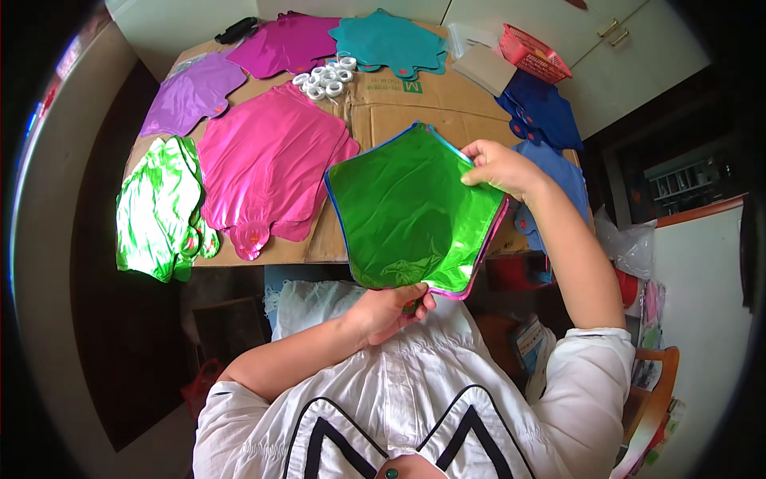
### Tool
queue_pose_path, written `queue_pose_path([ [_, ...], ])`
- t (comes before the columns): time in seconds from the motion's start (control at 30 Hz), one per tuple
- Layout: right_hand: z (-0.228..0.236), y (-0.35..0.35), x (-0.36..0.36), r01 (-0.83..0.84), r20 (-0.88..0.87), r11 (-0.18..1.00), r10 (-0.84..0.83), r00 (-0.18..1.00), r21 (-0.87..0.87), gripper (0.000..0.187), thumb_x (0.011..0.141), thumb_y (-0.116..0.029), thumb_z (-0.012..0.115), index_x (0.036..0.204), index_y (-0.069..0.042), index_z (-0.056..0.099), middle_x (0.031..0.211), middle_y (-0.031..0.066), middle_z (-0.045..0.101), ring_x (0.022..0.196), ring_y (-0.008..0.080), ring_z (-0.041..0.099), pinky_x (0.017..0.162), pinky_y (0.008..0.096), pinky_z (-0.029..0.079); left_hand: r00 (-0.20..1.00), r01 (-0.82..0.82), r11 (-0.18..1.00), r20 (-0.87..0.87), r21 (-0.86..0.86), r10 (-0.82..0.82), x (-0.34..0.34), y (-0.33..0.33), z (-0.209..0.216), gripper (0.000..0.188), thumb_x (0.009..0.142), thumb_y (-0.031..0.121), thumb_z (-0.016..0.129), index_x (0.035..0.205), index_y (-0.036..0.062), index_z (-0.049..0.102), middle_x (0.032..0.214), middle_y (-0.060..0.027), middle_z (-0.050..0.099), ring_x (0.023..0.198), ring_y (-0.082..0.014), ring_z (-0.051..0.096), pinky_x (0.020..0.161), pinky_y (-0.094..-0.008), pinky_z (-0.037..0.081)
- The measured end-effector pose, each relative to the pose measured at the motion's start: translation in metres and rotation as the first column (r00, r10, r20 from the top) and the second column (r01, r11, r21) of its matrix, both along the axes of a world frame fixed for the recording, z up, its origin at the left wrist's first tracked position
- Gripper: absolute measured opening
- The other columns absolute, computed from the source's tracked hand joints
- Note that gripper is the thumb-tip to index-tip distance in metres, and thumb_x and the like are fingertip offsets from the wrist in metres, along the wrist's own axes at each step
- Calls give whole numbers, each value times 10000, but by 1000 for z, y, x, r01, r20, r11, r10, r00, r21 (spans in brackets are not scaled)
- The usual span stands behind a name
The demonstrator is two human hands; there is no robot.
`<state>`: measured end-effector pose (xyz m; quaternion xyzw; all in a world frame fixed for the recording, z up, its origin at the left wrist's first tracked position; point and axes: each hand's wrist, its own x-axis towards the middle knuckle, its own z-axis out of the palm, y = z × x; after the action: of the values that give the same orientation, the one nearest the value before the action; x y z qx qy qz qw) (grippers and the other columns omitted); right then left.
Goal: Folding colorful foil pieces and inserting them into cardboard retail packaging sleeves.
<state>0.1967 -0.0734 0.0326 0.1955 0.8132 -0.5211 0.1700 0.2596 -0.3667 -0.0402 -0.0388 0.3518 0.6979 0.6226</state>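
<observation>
Both my hands hold a small stack of flat, uninflated star-shaped foil balloons (407,215), green on top, with blue and pink edges showing from beneath. My left hand (391,311) pinches the stack at its lower end, near the neck tab. At the upper right edge my right hand (503,169) grips it between thumb and fingers. The stack is tilted above the front edge of the cardboard-covered table. Left of it lies a pile of pink foil balloons (267,160), and a pile of shiny light green foil balloons (158,211) hangs partly over the table's left corner.
Around the cardboard (371,108) lie purple (194,94), magenta (283,46), teal (389,44), dark blue (546,112) and lighter blue foil balloons (560,188). White ribbon rolls (325,80) sit at the back middle. A red basket (533,54) stands back right. A wooden chair (658,391) is at my right.
</observation>
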Motion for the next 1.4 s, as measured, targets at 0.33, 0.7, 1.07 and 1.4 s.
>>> queue_pose_path([
  [0.33,7,-83,-104,-12,-48,708,65,997,706,757,733,-639,676,1028,59,677,1079,267,658,1005,329,657,871,397,518,903,15,999,-430,28,-2,9,13,10,209,1022,181,479,982,22,609,870,-66,663,748,-148,621,718,-284,507],
  [0.7,3,-58,-104,-31,57,782,-6,998,622,292,725,-103,560,932,66,676,978,254,683,901,351,687,751,418,541,988,-10,993,155,118,-9,6,4,-2,150,961,139,562,1044,21,607,963,-90,662,824,-171,623,758,-301,513],
  [1.07,1,-59,-87,68,-120,866,-10,993,495,322,781,-286,710,825,31,676,801,178,685,772,283,675,702,402,530,962,1,997,272,74,-21,5,5,-11,117,950,95,570,1046,30,576,942,-80,625,804,-160,586,746,-297,511],
  [1.4,-27,-35,-87,130,-132,905,-82,988,406,227,721,-192,674,787,25,689,713,184,660,645,254,642,635,374,519,989,5,1000,148,19,-8,4,10,-1,128,977,55,505,1091,34,560,922,-81,620,764,-163,549,700,-288,473],
])
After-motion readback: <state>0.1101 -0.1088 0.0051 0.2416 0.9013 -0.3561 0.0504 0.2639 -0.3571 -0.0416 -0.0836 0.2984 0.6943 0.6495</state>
